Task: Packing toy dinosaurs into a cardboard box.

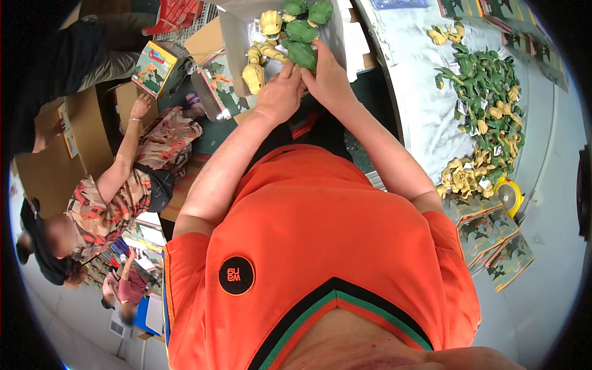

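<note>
At the top middle stands an open pale box (pixel 233 31) holding several green toy dinosaurs (pixel 300 31) and tan ones (pixel 253 77). My right hand (pixel 328 77) is over its near side, with thumb and fingers against a green toy dinosaur (pixel 301 55). Close beside it, my left hand (pixel 281 97) has its fingers bent together near the toy's lower end. What those fingertips hold, if anything, is hidden.
To the right, a pale-covered table (pixel 419 98) bears a heap of green and tan toys (pixel 484 92). Printed cartons (pixel 490 234) and a yellow round fan (pixel 509 196) are beyond it. At left, a co-worker (pixel 117 191) reaches toward a printed box (pixel 155 68) among brown cartons (pixel 68 135).
</note>
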The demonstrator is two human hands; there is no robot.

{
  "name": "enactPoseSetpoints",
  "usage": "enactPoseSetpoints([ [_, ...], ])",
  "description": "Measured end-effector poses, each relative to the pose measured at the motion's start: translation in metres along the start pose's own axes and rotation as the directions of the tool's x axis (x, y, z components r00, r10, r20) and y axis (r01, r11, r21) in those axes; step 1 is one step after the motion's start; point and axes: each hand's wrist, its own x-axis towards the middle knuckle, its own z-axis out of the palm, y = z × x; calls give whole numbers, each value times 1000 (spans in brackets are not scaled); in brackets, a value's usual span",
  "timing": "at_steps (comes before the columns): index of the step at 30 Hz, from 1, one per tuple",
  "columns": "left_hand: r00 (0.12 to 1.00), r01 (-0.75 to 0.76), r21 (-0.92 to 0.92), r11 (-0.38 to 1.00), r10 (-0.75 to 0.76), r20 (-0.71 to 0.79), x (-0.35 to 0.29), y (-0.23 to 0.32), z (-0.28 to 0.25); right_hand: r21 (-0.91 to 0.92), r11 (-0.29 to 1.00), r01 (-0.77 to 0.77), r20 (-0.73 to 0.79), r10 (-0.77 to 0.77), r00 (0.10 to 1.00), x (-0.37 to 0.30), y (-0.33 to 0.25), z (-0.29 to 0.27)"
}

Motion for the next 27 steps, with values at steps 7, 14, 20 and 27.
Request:
enactPoseSetpoints([
  [7,989,-92,-36,995,95,109,4,-17,-2,-68,997,30,-40,-33,999,-6,-14,11],
  [14,989,19,-35,999,-13,145,-1,9,-2,-142,984,109,-90,-122,988,-18,-8,1],
  [20,995,23,-248,969,1,98,6,4,26,-169,974,150,-117,-171,978,-37,18,-5],
  [27,996,50,-458,887,-12,86,26,-11,47,-173,977,123,-139,-148,979,-44,30,-2],
])
